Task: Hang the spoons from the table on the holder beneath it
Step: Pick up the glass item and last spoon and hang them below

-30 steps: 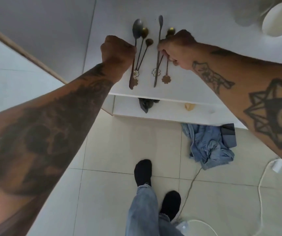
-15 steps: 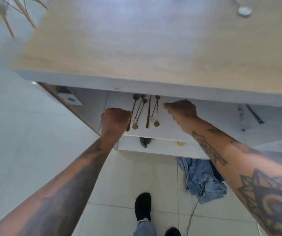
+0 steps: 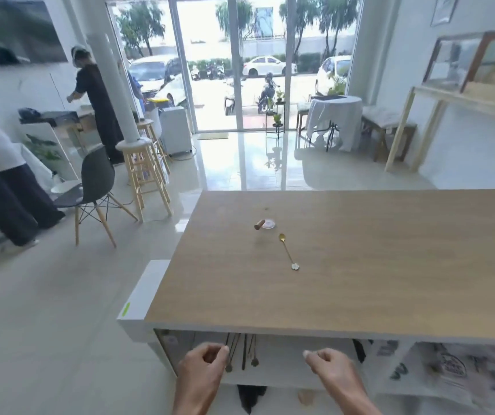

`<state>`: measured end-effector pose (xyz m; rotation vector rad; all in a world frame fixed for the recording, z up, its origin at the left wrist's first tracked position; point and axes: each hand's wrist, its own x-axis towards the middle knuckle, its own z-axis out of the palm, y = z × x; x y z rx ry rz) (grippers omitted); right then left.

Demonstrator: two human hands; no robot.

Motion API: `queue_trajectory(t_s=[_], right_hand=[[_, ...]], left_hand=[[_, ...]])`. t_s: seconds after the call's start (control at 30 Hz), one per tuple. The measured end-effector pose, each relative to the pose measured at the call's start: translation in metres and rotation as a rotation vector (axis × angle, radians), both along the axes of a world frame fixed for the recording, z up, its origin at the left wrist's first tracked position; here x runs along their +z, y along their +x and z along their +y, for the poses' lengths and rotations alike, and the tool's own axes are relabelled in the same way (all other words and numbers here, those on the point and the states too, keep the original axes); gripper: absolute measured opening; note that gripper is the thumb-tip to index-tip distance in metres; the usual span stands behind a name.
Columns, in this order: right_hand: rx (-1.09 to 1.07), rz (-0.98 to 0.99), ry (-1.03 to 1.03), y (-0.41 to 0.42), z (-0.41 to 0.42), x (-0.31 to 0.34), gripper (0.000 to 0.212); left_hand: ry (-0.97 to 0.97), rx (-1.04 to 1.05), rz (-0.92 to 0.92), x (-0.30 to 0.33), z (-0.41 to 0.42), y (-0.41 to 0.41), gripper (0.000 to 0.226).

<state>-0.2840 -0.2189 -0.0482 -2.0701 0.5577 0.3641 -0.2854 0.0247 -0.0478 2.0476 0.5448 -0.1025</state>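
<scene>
One gold spoon (image 3: 287,251) with a white flower end lies on the wooden table top (image 3: 360,289), near the middle. Several spoons (image 3: 242,351) hang in the white compartment under the table's front edge; the holder itself is hidden by the top. My left hand (image 3: 203,368) is loosely curled with nothing visible in it, its fingertips right beside the leftmost hanging spoon. To the right of the hanging spoons, my right hand (image 3: 331,368) is also curled and holds nothing.
A cork (image 3: 259,224) and a small white disc (image 3: 269,224) sit beyond the gold spoon. Shelves under the table at right hold blurred items (image 3: 450,365). A dark chair (image 3: 95,182), wooden stools (image 3: 144,172) and two people (image 3: 98,100) are at left.
The view has swung up from under the table to the table top and room. Both hands have drawn back from the hanging spoons toward me and now sit low in view.
</scene>
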Motion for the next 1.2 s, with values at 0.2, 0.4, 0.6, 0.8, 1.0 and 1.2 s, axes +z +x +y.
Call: queue_trajectory(t_s=[0.2, 0.4, 0.6, 0.8, 1.0, 1.2], right_hand=[[-0.015, -0.151, -0.08, 0.042, -0.024, 0.068, 0.03], [-0.037, -0.185, -0.106, 0.117, -0.015, 0.091, 0.019], [-0.063, -0.154, -0.168, 0.208, 0.003, 0.076, 0.021], [-0.069, -0.006, -0.293, 0.281, 0.022, 0.046, 0.023], [-0.068, 0.134, -0.429, 0.324, 0.029, 0.013, 0.032], [-0.049, 0.193, -0.407, 0.345, 0.029, 0.004, 0.03]], left_hand=[[0.037, -0.055, -0.221, 0.07, -0.016, 0.051, 0.021], [0.029, -0.076, -0.282, 0.095, -0.029, 0.138, 0.019], [-0.023, -0.115, -0.228, 0.078, -0.042, 0.233, 0.02], [0.002, -0.171, -0.121, 0.044, -0.048, 0.314, 0.029], [-0.069, -0.214, 0.03, 0.007, -0.058, 0.37, 0.052], [-0.183, -0.19, 0.024, -0.006, -0.071, 0.389, 0.034]])
